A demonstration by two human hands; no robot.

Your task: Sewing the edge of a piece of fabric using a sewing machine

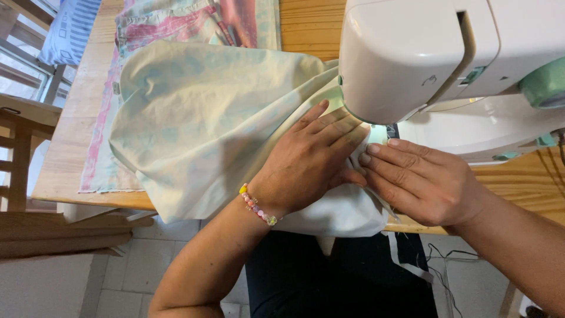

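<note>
Far on my left I see a wooden chair (17, 171) beside my wooden table (65, 147). On the table lies a flat cloth with pink and pale green patches (100, 147), and it runs up to the far edge. I see no box, bowl or basket on the table, so nothing sits inside anything here. On top of the patchy cloth is a big, soft, pale yellow cloth (200, 118). It is bunched in folds, and part of it hangs over the near edge of the table toward my lap. My left hand (312, 162) lies flat on this pale cloth, fingers straight and close together, pointing up toward the sewing machine. It is not squeezing anything, it just presses the cloth down. On that wrist I wear a bracelet of small coloured beads (257, 206). Right beside it is my right hand (421, 179), also flat and loose, with its fingertips pressing the edge of the same cloth. The two hands touch each other near the thumbs. The cloth goes under both my hands and slides in below the white sewing machine (424, 53), which stands on the right part of the table. I cannot see the needle, because the head of the machine hides it. Below the table, dark wires (441, 259) lie on the pale tiled floor (141, 265)
</note>
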